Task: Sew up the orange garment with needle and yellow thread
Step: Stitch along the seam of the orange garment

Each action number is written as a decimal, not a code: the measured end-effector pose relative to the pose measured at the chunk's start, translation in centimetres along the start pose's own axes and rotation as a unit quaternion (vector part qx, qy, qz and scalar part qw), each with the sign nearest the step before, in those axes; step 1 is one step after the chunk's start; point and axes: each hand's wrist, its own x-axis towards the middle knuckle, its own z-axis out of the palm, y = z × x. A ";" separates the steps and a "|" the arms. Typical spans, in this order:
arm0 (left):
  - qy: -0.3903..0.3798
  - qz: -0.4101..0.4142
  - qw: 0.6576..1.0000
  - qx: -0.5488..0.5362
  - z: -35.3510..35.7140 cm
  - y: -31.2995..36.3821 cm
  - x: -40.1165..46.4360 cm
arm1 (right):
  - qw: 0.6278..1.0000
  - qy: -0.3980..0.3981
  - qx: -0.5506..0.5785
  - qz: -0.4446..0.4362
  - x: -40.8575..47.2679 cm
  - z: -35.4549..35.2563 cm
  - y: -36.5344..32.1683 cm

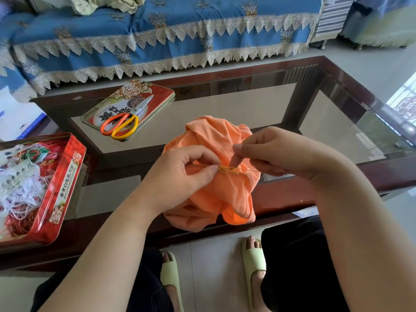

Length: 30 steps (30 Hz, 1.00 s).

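Note:
A bunched orange garment (pixel 216 194) hangs over the near edge of the glass-topped table (pixel 247 109). My left hand (pixel 180 174) grips a fold of the garment from the left, thumb and forefinger pinching the cloth beside a small tangle of yellow thread (pixel 225 169). My right hand (pixel 270 152) comes in from the right, its fingers curled and its thumb pressed down at the stitches. A thin needle (pixel 249 170) lies across the cloth below the right thumb, pointing right. Whether the fingers pinch the needle or the thread is too small to tell.
Orange and yellow scissors (pixel 121 124) lie on a red tin lid (pixel 157 91) at the back left. A red tin (pixel 65 176) full of tangled threads sits at the left edge. Behind the table stands a blue covered sofa (pixel 157 34). My feet in green slippers (pixel 254 260) are below.

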 end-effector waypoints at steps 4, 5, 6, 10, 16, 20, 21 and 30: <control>0.003 -0.010 1.000 0.024 0.0 -0.2 0.0 | 0.998 -0.010 0.054 -0.009 0.3 -0.4 0.7; 0.001 -0.015 0.999 0.032 0.0 -0.3 0.0 | 0.994 -0.006 0.109 -0.023 0.4 -0.5 0.8; -0.002 -0.020 0.999 0.037 0.0 -0.3 0.0 | 0.981 -0.007 0.186 -0.045 0.4 -0.6 0.9; -0.014 -0.037 0.998 0.052 0.1 -0.4 0.1 | 0.843 -0.024 0.510 -0.169 0.6 -0.9 0.5; -0.041 -0.058 0.992 0.105 0.2 -0.8 0.2 | 0.712 0.119 0.631 -0.285 1.4 -1.3 0.3; -0.071 -0.081 0.986 0.126 0.3 -1.0 0.3 | 0.682 0.222 0.632 -0.294 1.6 -2.0 0.9; -0.073 -0.084 0.987 0.119 0.3 -1.0 0.3 | 0.694 0.248 0.614 -0.284 1.5 -2.1 1.0; 0.002 -0.059 0.998 -0.014 0.0 -0.7 0.5 | 0.986 0.087 0.033 -0.137 0.5 0.7 0.0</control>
